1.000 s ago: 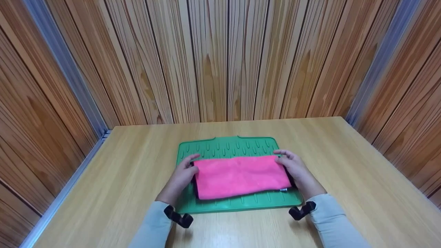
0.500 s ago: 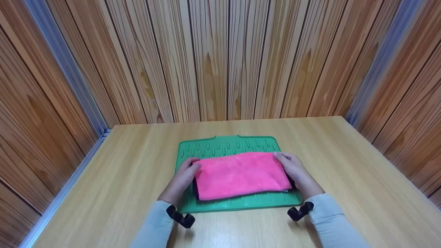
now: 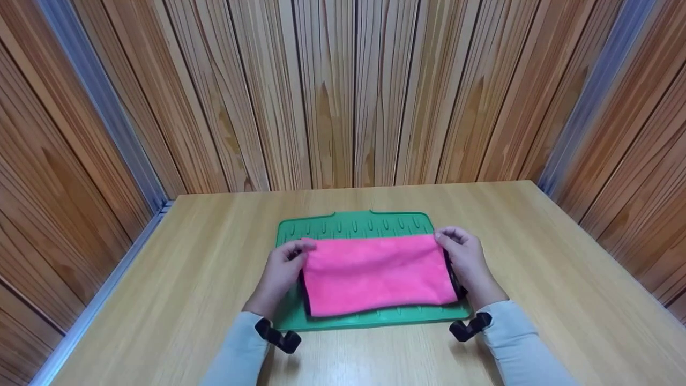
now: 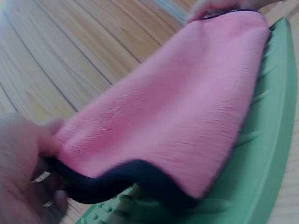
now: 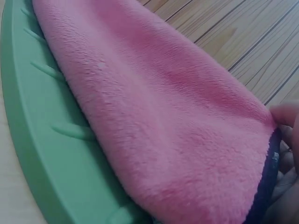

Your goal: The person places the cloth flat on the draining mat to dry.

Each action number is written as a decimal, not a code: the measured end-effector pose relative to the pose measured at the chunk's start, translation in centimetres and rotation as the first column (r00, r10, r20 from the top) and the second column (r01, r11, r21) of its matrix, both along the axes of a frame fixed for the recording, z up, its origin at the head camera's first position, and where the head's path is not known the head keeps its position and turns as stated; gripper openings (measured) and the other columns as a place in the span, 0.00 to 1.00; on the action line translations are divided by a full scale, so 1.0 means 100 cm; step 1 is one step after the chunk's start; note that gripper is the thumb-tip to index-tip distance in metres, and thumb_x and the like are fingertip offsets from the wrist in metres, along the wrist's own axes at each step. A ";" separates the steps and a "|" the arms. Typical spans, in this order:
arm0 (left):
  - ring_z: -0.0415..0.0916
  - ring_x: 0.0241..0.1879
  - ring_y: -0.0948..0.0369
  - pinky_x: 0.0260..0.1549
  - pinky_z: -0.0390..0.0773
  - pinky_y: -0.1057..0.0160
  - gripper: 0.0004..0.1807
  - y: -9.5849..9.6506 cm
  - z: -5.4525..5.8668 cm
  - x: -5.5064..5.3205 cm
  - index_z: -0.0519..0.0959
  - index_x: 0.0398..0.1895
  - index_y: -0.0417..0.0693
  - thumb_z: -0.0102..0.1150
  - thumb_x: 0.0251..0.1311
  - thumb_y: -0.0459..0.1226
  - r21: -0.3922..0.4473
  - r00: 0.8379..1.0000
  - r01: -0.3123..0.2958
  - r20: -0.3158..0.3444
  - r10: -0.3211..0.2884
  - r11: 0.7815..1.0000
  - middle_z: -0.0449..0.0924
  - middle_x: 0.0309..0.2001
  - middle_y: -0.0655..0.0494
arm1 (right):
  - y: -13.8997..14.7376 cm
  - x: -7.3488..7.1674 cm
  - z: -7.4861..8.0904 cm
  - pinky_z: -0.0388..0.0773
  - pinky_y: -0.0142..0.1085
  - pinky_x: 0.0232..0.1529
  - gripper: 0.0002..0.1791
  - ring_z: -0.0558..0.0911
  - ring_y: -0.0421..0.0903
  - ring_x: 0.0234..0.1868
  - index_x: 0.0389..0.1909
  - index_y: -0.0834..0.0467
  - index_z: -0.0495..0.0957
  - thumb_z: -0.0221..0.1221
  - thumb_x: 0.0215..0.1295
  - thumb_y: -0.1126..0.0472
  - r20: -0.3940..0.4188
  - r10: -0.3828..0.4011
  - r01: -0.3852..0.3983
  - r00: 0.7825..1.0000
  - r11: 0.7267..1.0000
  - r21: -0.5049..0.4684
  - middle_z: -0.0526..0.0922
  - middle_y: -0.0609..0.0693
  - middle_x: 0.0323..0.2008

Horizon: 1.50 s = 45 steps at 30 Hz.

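Observation:
A pink plush towel (image 3: 378, 276) with dark edging spans the space between both hands, over a green ridged mat (image 3: 364, 319). My left hand (image 3: 281, 268) pinches its far left corner between thumb and fingers. At the far right corner, my right hand (image 3: 467, 262) pinches the cloth the same way. The left wrist view shows the towel (image 4: 163, 107) with its far edge raised and its near edge low over the mat (image 4: 261, 158). Dark trim (image 5: 264, 186) runs along the side by the right hand in the right wrist view.
The mat lies on a light wooden table (image 3: 161, 300). Wood-plank walls (image 3: 332, 96) rise behind and at both sides, with metal strips (image 3: 115, 115) at the corners. Black wrist mounts (image 3: 278, 336) sit on both sleeves.
Both hands have shifted their hold to the towel's far corners and lifted that edge. The towel looks taller and more taut, and its near edge sits slightly closer to me.

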<state>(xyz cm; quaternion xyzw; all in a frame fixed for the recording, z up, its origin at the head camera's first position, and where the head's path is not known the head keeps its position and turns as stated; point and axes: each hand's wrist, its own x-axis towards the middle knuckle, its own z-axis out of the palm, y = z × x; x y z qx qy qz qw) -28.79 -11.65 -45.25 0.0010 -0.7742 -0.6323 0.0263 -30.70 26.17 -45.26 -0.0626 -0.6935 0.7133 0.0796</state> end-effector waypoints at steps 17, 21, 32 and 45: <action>0.59 0.87 0.42 0.83 0.68 0.42 0.32 0.005 -0.001 0.002 0.69 0.87 0.46 0.50 0.81 0.33 -0.110 0.976 0.121 0.192 -0.099 0.986 0.59 0.90 0.39 | 0.000 0.004 -0.007 0.76 0.33 0.61 0.24 0.80 0.40 0.54 0.68 0.68 0.83 0.59 0.86 0.53 0.168 0.169 -0.225 0.971 0.881 0.416 0.88 0.59 0.61; 0.51 0.92 0.41 0.89 0.62 0.39 0.30 0.005 0.001 0.003 0.70 0.86 0.45 0.49 0.84 0.34 -0.050 0.988 0.111 0.118 -0.104 0.993 0.60 0.90 0.41 | -0.001 0.003 -0.004 0.75 0.29 0.62 0.24 0.81 0.39 0.58 0.70 0.64 0.84 0.60 0.87 0.51 0.120 0.108 -0.145 0.987 0.918 0.369 0.89 0.53 0.62; 0.70 0.83 0.44 0.71 0.82 0.53 0.20 0.001 -0.001 0.000 0.87 0.69 0.42 0.52 0.85 0.28 -0.030 0.999 0.028 0.027 -0.027 0.999 0.78 0.79 0.39 | 0.003 0.000 -0.003 0.78 0.26 0.42 0.04 0.80 0.33 0.38 0.42 0.54 0.88 0.67 0.77 0.66 0.025 0.027 -0.030 0.999 0.988 0.153 0.84 0.34 0.31; 0.54 0.91 0.41 0.84 0.65 0.40 0.36 0.003 -0.006 0.000 0.71 0.86 0.47 0.48 0.76 0.24 -0.094 0.966 0.137 0.234 -0.112 0.986 0.60 0.90 0.39 | 0.002 0.005 -0.010 0.74 0.29 0.58 0.25 0.77 0.54 0.67 0.72 0.70 0.78 0.57 0.82 0.63 0.175 0.291 -0.339 0.941 0.840 0.424 0.78 0.71 0.75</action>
